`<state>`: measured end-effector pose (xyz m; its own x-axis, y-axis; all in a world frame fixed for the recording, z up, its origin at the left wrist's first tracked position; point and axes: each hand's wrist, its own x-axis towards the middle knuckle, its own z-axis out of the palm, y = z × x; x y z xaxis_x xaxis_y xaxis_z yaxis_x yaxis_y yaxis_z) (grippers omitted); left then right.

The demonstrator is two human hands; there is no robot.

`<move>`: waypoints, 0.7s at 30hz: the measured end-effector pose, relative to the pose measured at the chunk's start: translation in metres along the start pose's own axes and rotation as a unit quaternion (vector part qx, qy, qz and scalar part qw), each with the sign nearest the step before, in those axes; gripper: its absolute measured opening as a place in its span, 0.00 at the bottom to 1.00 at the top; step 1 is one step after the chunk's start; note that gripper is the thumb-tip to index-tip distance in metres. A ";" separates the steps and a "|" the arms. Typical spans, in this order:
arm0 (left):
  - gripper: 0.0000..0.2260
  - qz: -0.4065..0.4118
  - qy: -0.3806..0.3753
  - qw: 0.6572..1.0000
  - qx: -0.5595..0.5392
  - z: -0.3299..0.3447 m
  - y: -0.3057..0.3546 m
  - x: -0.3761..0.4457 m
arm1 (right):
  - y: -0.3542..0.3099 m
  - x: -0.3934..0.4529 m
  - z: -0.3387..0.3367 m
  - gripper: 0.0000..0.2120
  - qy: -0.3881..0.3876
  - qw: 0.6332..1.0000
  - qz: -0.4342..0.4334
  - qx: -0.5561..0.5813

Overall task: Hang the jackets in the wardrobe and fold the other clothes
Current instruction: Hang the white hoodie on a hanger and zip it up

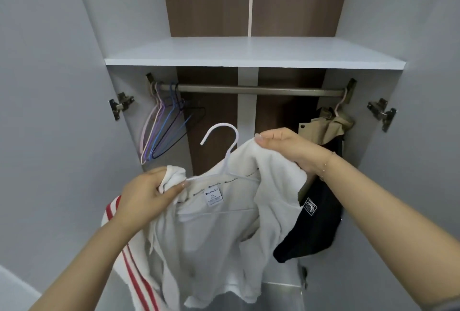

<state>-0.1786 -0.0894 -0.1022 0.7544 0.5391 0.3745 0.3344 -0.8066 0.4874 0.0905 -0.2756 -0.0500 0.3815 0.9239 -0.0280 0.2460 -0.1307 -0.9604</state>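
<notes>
I hold a white jacket (pixel 219 236) with red sleeve stripes in front of the open wardrobe. A white hanger (pixel 227 156) sits inside its collar, hook pointing up. My left hand (pixel 151 191) grips the left side of the collar. My right hand (pixel 288 148) grips the right side of the collar, lifted a little higher. The metal rail (pixel 261 90) runs across above the hook. A black jacket with a beige collar (pixel 321 186) hangs at the rail's right end, partly behind my right arm.
Several empty coloured hangers (pixel 161 126) hang at the rail's left end. A white shelf (pixel 254 56) sits just above the rail. The wardrobe doors stand open on both sides, with hinges (pixel 382 112) showing. The rail's middle stretch is bare.
</notes>
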 end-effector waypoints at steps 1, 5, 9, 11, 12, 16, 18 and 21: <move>0.24 0.013 -0.006 0.999 -0.030 0.001 0.004 -0.001 | 0.000 0.001 -0.001 0.18 0.011 0.999 0.011 0.033; 0.19 0.078 -0.065 0.993 -0.067 0.009 0.020 -0.001 | -0.006 0.012 -0.001 0.15 0.011 0.991 0.014 0.131; 0.14 0.113 -0.091 0.984 -0.101 0.016 0.028 0.003 | -0.027 0.023 0.009 0.16 0.010 0.991 0.022 0.129; 0.11 0.106 -0.073 0.984 -0.125 0.017 0.031 0.004 | -0.023 0.030 0.012 0.12 0.031 0.999 0.028 -0.007; 0.09 0.087 -0.052 0.984 -0.145 0.017 0.032 0.005 | -0.022 0.030 0.013 0.13 0.018 0.994 0.028 -0.105; 0.05 -0.022 0.042 0.974 -0.222 0.021 0.021 0.010 | -0.005 0.004 -0.008 0.25 0.060 0.946 0.029 -0.319; 0.06 -0.068 0.053 0.968 -0.238 0.025 0.012 0.008 | 0.013 -0.021 -0.032 0.25 0.115 0.943 0.005 -0.313; 0.09 -0.103 0.042 0.963 -0.246 0.033 0.002 0.006 | 0.038 -0.052 -0.048 0.34 0.025 0.957 0.062 -0.282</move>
<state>-0.1546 -0.0961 -0.1247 0.6460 0.7095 0.2817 0.1487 -0.4789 0.8652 0.1226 -0.3456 -0.0717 0.4778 0.8722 -0.1051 0.6322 -0.4244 -0.6482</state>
